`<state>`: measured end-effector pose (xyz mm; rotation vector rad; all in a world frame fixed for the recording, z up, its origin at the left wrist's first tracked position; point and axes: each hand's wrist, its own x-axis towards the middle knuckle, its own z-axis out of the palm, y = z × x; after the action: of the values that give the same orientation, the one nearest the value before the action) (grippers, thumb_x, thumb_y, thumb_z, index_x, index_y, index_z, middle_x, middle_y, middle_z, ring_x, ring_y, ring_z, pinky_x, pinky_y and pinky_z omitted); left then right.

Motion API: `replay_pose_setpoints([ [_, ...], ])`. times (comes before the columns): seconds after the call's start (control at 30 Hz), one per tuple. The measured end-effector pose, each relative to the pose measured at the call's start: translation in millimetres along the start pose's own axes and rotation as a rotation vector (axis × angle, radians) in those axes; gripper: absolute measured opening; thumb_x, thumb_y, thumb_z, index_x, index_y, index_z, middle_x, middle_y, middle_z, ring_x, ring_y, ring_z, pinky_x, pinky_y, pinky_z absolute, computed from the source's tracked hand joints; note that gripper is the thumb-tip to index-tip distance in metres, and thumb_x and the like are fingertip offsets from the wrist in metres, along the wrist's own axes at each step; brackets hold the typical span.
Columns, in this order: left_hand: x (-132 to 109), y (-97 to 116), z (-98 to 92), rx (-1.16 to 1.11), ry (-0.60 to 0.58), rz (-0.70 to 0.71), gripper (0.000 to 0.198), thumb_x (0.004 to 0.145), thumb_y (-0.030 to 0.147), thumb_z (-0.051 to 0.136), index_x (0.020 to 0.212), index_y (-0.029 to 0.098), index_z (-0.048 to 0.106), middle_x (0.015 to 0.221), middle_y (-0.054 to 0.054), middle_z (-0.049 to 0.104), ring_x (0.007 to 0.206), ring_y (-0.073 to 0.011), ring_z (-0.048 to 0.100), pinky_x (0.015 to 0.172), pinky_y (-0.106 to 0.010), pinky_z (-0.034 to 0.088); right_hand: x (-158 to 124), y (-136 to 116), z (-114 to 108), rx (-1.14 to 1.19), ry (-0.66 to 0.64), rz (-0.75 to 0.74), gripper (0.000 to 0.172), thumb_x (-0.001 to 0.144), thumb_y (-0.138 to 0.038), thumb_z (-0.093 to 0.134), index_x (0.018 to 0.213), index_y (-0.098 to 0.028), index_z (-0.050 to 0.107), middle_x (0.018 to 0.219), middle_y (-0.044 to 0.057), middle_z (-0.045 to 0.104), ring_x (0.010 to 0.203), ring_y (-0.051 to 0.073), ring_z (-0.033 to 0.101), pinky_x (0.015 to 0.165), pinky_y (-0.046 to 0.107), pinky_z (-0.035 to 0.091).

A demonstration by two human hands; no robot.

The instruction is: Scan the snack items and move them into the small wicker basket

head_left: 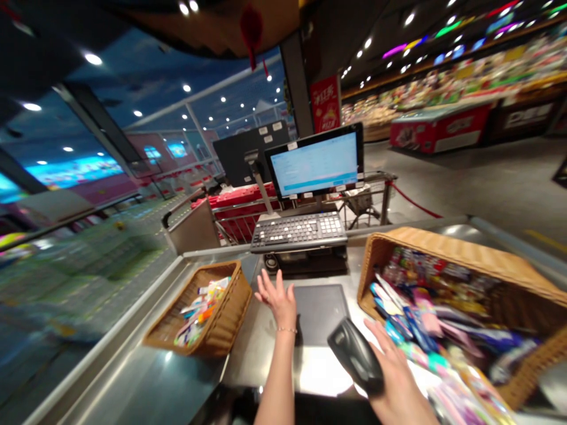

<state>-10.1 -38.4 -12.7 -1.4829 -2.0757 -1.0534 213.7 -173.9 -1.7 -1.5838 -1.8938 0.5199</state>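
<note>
My left hand [279,300] is open, fingers spread, over the metal counter [248,360] by the left edge of a dark flat pad [321,313]. It holds nothing, and a thin bracelet circles its wrist. A black handheld barcode scanner [354,354] is gripped in my right hand [394,372], its head pointing up and left toward the pad. To the left of my left hand stands a wicker basket [241,301] with several small colourful packets [206,307] inside. Beside my right hand, a larger wicker basket [443,241] is filled with packaged goods, blurred by motion.
Ahead are a keyboard [301,230] and a lit monitor [316,162], with a second dark screen [248,150] behind. Metal carts [234,224] stand past the counter. Several packages [465,389] lie at the lower right. A red rope [414,200] runs off to the right.
</note>
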Motion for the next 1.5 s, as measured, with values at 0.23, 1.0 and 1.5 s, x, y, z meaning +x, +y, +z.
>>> replay_pose_setpoints([
  [0.23,-6.6,16.8,3.7,-0.03,-0.029,0.033,0.044,0.086,0.027,0.063,0.129,0.021,0.063,0.158,-0.022,0.034,0.149,-0.0381,0.022,0.114,-0.07,0.019,0.9,4.0,0.2,-0.006,0.006,-0.008,0.047,0.074,-0.017,0.052,0.119,-0.017,0.066,0.154,0.018,0.046,0.148,0.038,0.034,0.116,0.061,0.035],
  [1.0,-21.1,56.0,2.4,-0.054,-0.119,0.148,0.045,0.086,0.025,0.064,0.131,0.023,0.062,0.158,-0.02,0.036,0.149,-0.0368,0.025,0.114,-0.069,0.025,2.2,21.3,-6.7,0.034,-0.034,-0.014,0.054,0.073,-0.015,0.058,0.126,-0.024,0.063,0.156,0.015,0.044,0.149,0.04,0.031,0.115,0.065,0.037],
  [1.5,-40.7,91.9,4.1,-0.139,-0.182,0.286,0.045,0.085,0.022,0.064,0.13,0.025,0.062,0.157,-0.019,0.037,0.149,-0.0368,0.026,0.112,-0.069,0.028,-1.2,23.3,-15.3,-0.001,-0.04,0.037,0.06,0.073,-0.011,0.05,0.131,-0.023,0.06,0.158,0.016,0.041,0.151,0.038,0.025,0.116,0.068,0.033],
])
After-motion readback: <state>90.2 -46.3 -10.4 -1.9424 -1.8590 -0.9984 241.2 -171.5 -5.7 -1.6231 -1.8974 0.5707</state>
